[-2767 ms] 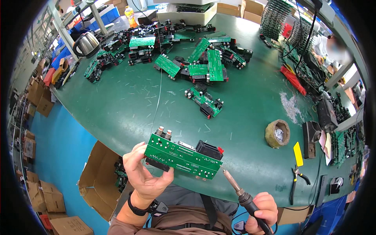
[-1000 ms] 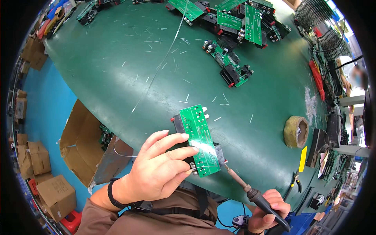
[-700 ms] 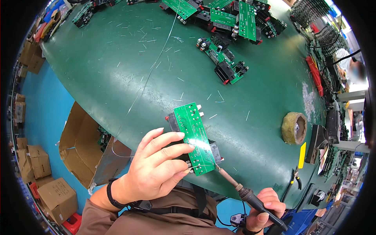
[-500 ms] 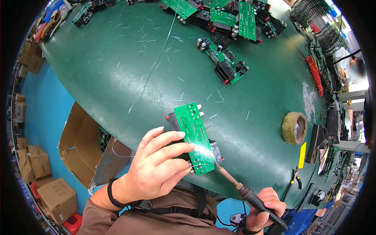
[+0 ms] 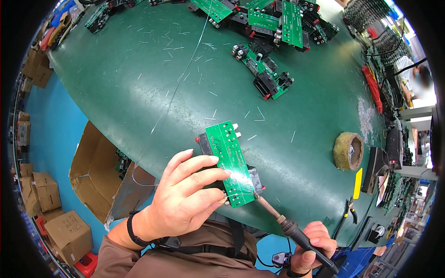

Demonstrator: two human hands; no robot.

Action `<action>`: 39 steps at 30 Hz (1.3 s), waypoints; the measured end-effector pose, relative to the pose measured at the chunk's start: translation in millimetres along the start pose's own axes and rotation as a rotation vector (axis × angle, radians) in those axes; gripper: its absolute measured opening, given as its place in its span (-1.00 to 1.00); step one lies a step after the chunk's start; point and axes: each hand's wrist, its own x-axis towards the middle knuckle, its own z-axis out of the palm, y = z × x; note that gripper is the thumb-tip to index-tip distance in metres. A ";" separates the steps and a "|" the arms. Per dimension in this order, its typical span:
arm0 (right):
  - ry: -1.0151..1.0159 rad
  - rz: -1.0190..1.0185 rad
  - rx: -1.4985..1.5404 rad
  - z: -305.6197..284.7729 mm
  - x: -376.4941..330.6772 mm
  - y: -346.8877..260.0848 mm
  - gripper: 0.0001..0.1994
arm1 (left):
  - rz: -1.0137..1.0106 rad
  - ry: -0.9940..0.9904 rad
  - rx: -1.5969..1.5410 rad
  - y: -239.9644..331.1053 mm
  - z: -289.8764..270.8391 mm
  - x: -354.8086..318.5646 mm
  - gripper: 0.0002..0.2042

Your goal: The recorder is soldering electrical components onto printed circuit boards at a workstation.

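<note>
The left hand (image 5: 185, 199) pinches a green circuit board (image 5: 229, 169) flat against the green table (image 5: 139, 83), fingers wrapped over its near long edge. The board's long axis runs away from the person, tilted leftward. The right hand (image 5: 313, 245), closed around a soldering iron (image 5: 285, 224), aims its tip at the board's near right corner, where thin solder wire (image 5: 176, 90) also meets.

Your surface (image 5: 139, 78) is a green mat, scattered all over with short snipped wire bits (image 5: 211, 94). At the far edge you have a pile of boards (image 5: 264, 18), and one board (image 5: 265, 74) lies alone nearer in. To your right sit a tape roll (image 5: 348, 151), a yellow tag (image 5: 357, 183) and pliers (image 5: 348, 214).
</note>
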 end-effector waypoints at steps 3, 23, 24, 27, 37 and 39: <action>0.007 -0.001 -0.011 0.4 -0.2 -0.8 -0.55 | -0.002 0.000 0.000 -0.7 -0.1 -0.1 -0.90; -0.055 -0.087 -0.049 -1.9 -0.1 -0.5 -0.57 | -0.014 0.004 -0.003 1.2 -0.1 0.5 -0.89; -0.066 -0.120 -0.070 -2.1 -0.4 -0.5 -0.58 | -0.019 0.008 -0.014 1.5 -0.1 0.7 -0.90; -0.136 -0.188 -0.088 -4.6 2.0 -1.6 -0.60 | -0.030 0.016 -0.052 -0.2 -1.0 -1.4 -0.92; -0.173 -0.252 -0.138 -6.4 2.0 -7.4 -0.64 | -0.114 0.344 0.098 -17.4 -20.9 -11.4 -0.96; -0.160 -0.257 -0.148 -10.0 0.9 -7.3 -0.65 | -0.178 0.388 0.191 -31.0 -28.1 -10.6 -0.90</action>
